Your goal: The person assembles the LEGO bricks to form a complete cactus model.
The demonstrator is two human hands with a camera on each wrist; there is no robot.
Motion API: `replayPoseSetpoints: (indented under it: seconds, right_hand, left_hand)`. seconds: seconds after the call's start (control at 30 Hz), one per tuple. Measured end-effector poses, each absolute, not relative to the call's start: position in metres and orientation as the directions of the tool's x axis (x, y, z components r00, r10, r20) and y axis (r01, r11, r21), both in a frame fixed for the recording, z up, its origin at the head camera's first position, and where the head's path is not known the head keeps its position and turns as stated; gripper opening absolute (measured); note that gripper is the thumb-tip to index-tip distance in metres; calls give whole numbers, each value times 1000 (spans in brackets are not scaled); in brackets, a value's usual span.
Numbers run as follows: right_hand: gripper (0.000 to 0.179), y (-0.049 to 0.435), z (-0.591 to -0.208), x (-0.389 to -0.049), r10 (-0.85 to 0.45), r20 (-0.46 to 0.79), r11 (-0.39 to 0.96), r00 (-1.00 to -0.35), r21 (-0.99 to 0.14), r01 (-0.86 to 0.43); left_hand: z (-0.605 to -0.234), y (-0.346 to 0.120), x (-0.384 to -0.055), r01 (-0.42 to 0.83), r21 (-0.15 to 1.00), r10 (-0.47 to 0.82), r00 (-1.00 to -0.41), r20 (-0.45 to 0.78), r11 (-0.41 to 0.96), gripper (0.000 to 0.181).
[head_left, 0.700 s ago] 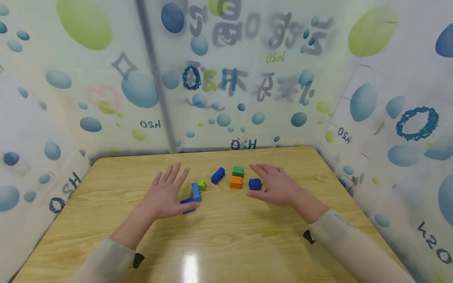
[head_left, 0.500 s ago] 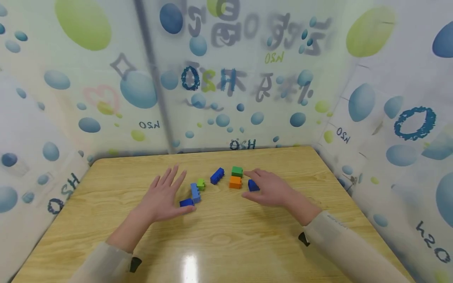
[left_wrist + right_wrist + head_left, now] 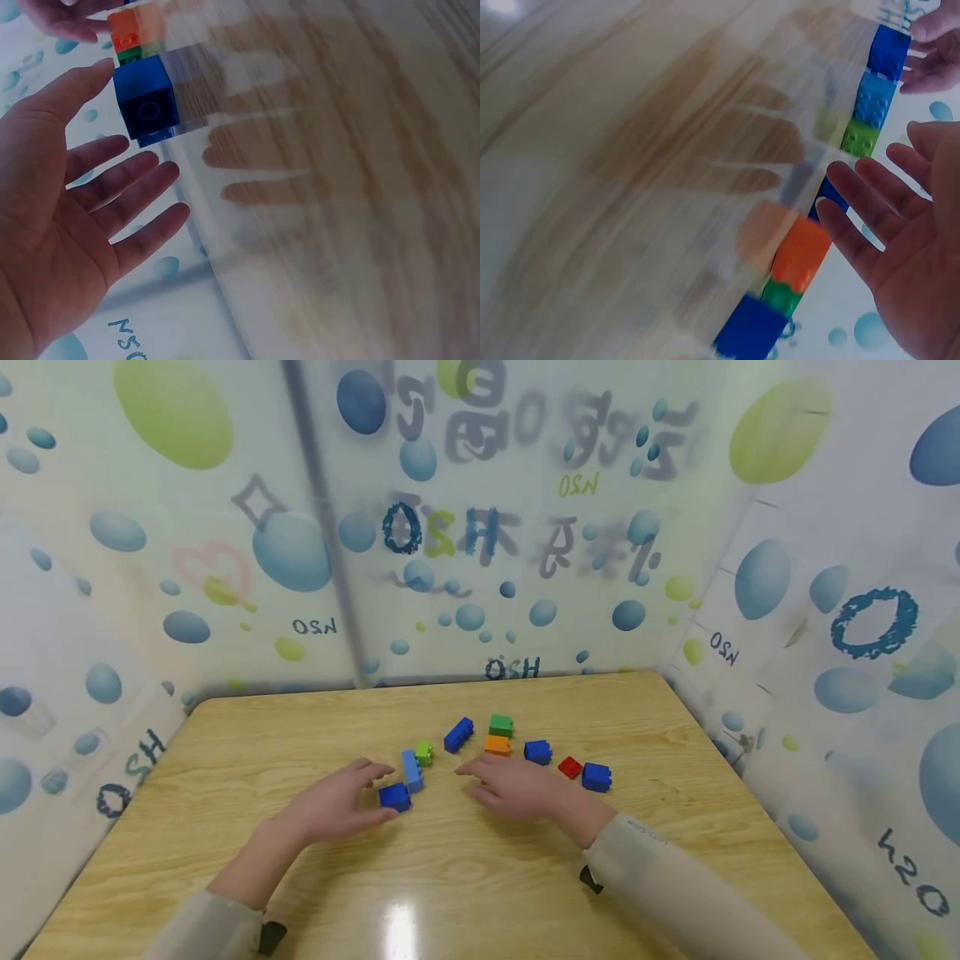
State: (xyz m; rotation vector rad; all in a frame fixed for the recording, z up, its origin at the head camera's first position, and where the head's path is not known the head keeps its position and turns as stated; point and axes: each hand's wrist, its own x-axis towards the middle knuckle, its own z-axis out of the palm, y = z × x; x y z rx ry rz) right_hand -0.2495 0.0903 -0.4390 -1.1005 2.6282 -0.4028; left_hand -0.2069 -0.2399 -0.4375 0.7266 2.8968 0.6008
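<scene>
My left hand (image 3: 333,802) is beside a dark blue toy brick (image 3: 394,797) at the left of the group, thumb on its near side and fingers beyond. In the left wrist view the thumb tip overlaps this brick's (image 3: 146,97) edge and the fingers are spread. My right hand (image 3: 513,785) is over the table's middle with nothing in its grasp, partly covering an orange brick (image 3: 497,743). Its fingers are loosely extended in the right wrist view. Between the hands stand a light blue brick (image 3: 412,772) and a lime green brick (image 3: 424,753).
Behind lie a long dark blue brick (image 3: 458,735) and a green brick (image 3: 501,725). Rightward are a blue brick (image 3: 537,752), a red brick (image 3: 570,767) and another blue brick (image 3: 597,777). The wooden table (image 3: 465,893) meets patterned walls at its back and sides.
My right hand has moved left and toward me, uncovering the red and right-hand blue bricks. My left hand's fingers have drawn in beside the leftmost blue brick.
</scene>
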Motion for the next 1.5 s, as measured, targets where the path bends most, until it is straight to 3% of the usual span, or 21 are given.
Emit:
replayPoseSetpoints:
  seconds: [0.33,0.6,0.83,1.27,1.5]
  right_hand:
    - [50,45,-444,-253,-749,-137,646,-648,-370,-668]
    - [55,23,-446,-262,-730,-167,676,-663,-318,-664]
    - [56,18,-450,-267,-725,-176,684,-666,-296,-667]
    - [37,34,-449,-270,-768,-123,608,-628,-448,-656]
    - [28,48,-449,-269,-753,-124,611,-646,-495,-618]
  left_hand:
    - [-442,-238,-212,446,438,508,-861,-30,781,45]
    - [-436,-235,-215,456,452,527,-849,-37,767,26]
    - [-429,-231,-216,400,451,485,-870,-86,798,28]
    - [-427,-233,-215,391,467,477,-875,-77,793,26]
    - [-429,-233,-217,374,484,468,-879,-86,791,29]
